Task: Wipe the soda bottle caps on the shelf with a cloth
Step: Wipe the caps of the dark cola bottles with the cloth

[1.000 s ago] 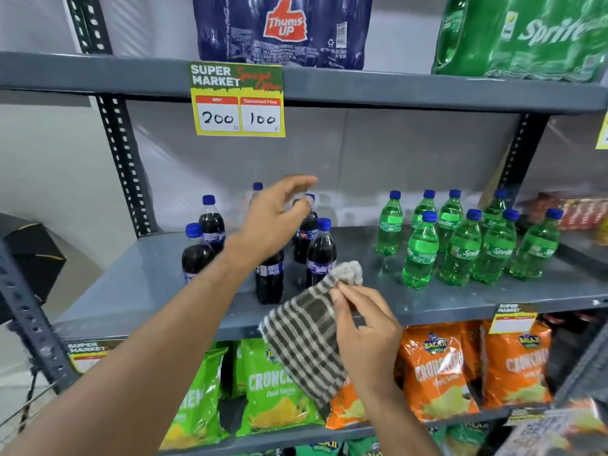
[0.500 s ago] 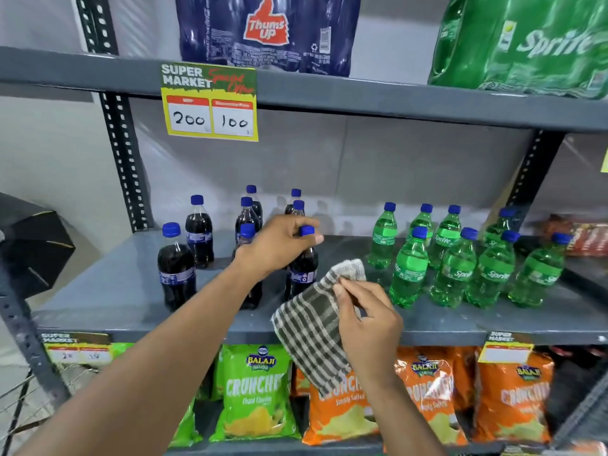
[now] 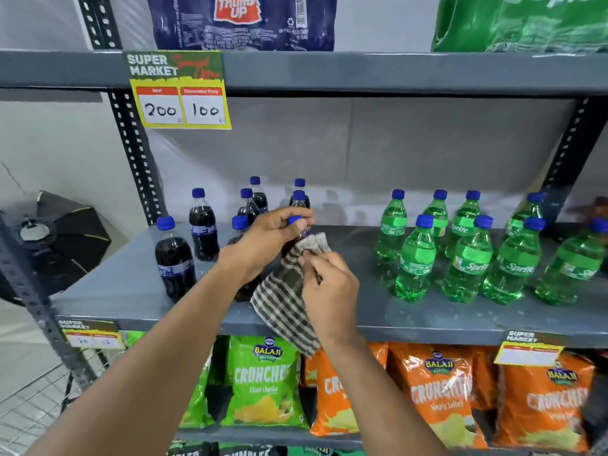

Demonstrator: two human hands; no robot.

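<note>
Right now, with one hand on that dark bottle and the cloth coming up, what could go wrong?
1. The left hand grips the bottle only at its cap, so it could tip into the cola bottles crowded beside it.
2. The cloth hangs loose from the right hand and might snag on the shelf edge.

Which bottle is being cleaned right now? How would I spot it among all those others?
Look at the middle grey shelf, at the dark cola cluster on its left side. The one being handled is the front cola bottle, nearest the green ones. Only its blue cap is pinched by the left hand, with the checked cloth held against it.
</note>
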